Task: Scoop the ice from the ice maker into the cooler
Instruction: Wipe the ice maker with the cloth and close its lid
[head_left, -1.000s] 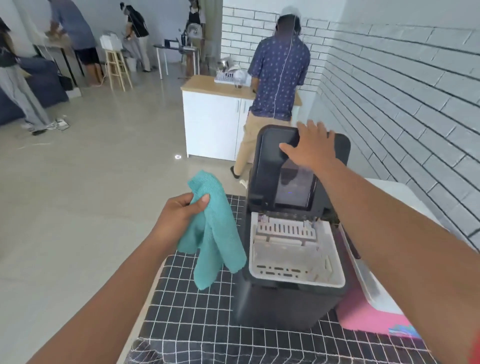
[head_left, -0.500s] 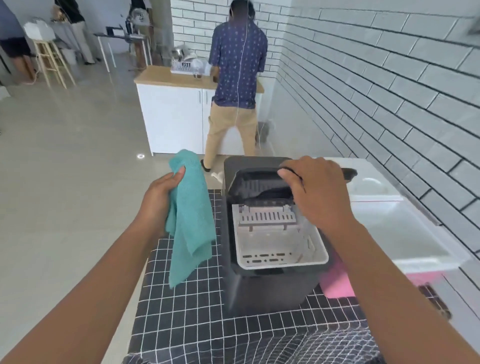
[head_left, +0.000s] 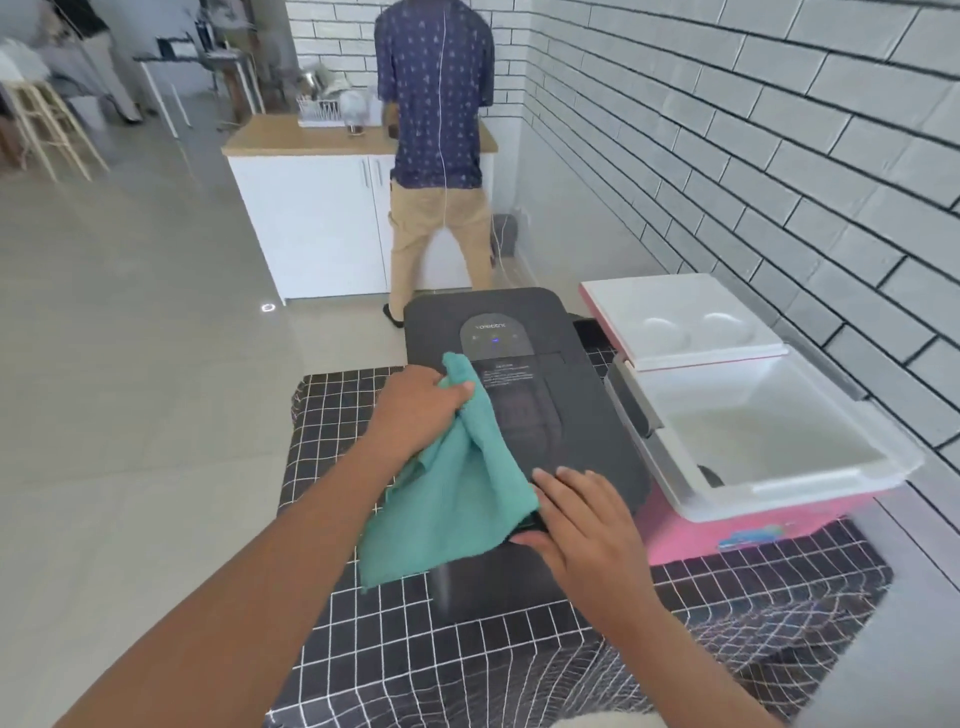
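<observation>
Nearest the camera, the right hand (head_left: 587, 525) lies flat on the front edge of the ice maker (head_left: 524, 415), fingers straight and pressed down on its closed black lid, gripping nothing. Just to its left, the left hand (head_left: 421, 402) grips a teal cloth (head_left: 452, 499) bunched between thumb and curled fingers; the cloth hangs down over the left part of the lid and touches the fingertips of the right hand. The ice maker stands on a table covered by a black cloth with a white grid (head_left: 395, 634), and a small blue light shows on its control panel near the back of the lid. Just beside it on the right stands the cooler (head_left: 769, 499), pink outside and white inside, its white lid (head_left: 680, 322) folded open toward the back with two round recesses on its surface. Whether any ice lies in the cooler's white interior cannot be told. A white brick wall (head_left: 753, 156) runs along the right. Farther back, a person in a dark patterned shirt (head_left: 436, 93) stands facing away at a white cabinet with a wooden top (head_left: 311, 140), where a dish rack (head_left: 322, 111) sits. A wooden stool (head_left: 47, 124) stands far left.
</observation>
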